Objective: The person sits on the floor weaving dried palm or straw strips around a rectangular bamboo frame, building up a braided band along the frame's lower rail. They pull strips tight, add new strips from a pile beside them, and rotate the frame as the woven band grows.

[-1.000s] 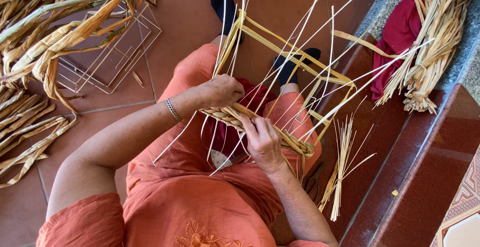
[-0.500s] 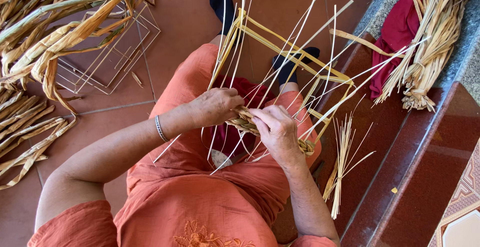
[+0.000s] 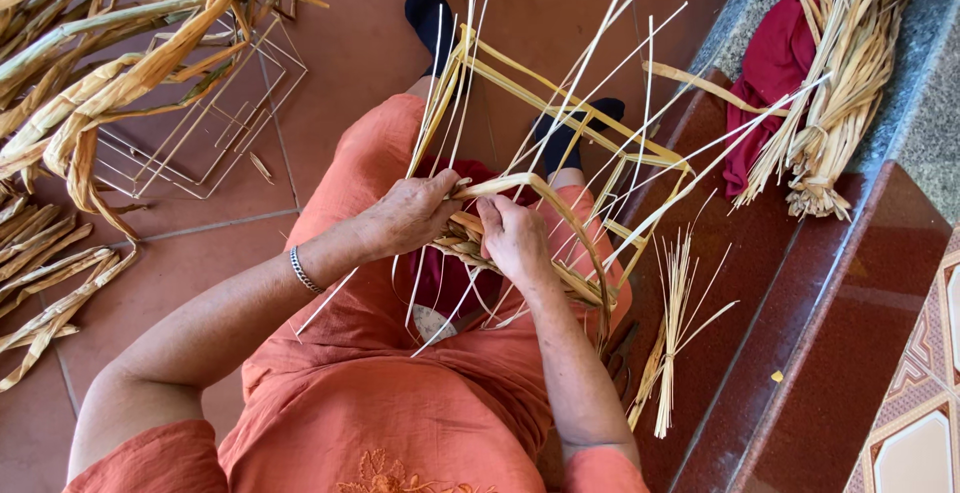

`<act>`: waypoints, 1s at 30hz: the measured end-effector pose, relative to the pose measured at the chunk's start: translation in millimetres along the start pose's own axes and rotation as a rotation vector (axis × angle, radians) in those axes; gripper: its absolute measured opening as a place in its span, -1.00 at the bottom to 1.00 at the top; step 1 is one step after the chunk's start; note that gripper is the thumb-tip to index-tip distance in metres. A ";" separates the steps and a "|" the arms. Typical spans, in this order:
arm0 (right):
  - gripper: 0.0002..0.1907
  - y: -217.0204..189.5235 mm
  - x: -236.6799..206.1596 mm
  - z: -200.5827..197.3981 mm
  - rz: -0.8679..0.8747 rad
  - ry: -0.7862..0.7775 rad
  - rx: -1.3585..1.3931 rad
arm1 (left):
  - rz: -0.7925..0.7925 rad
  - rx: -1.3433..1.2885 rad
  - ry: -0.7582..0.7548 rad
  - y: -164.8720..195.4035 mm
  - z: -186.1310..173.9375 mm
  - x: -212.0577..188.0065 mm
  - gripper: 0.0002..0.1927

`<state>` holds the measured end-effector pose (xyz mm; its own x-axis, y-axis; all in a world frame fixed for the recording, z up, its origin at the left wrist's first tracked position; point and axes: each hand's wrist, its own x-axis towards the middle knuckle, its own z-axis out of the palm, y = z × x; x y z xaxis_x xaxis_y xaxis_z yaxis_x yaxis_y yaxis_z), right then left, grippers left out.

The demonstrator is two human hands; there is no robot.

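Both hands meet at the near edge of the half-woven frame [image 3: 560, 168] resting on the lap. Left hand [image 3: 410, 215] is closed around the woven straw rim [image 3: 470, 248]; right hand [image 3: 515, 238] pinches a flat strand [image 3: 530, 185] that arcs over to the right side. Thin upright stakes [image 3: 600, 63] fan out above.

To do this well, I'd judge: keep the left hand clamped on the rim so the weave stays tight, and feed the strand flat, no twist, between stakes.

No real containers in view. Bare wire frames [image 3: 200, 113] on the tiled floor hold nothing. Loose straw bundle [image 3: 670, 343] lies just right of the lap; a larger bundle [image 3: 830, 83] lies on a red cloth [image 3: 770, 73] on the ledge; dried leaves [image 3: 90, 83] are piled at left.
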<state>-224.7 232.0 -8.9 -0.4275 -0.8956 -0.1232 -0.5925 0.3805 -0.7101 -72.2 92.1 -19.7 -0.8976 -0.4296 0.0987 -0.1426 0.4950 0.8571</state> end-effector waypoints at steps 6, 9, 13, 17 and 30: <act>-0.73 16.9 16.1 6.8 0.388 0.001 0.836 | -0.097 -0.077 -0.026 3.0 -4.8 -2.6 -0.78; -0.68 21.2 7.7 6.0 0.421 0.078 1.016 | -0.138 -0.132 0.020 2.4 -7.8 -2.6 -0.73; -0.74 11.4 -16.5 9.4 0.310 0.156 0.885 | -0.252 -0.209 0.120 0.8 -2.4 2.6 -0.62; -0.84 -16.7 -34.8 5.9 -0.108 0.066 0.762 | -0.228 -0.098 0.200 3.2 11.3 4.8 -0.68; -0.48 -35.6 -42.0 -39.3 -0.239 0.198 0.732 | 0.098 0.529 0.056 23.4 30.0 -2.3 -0.75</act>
<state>-212.5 265.1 48.8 -0.4998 -0.8500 0.1666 -0.1135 -0.1264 -0.9855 -85.9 127.3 -15.1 -0.8957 -0.3946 0.2051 -0.2626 0.8415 0.4720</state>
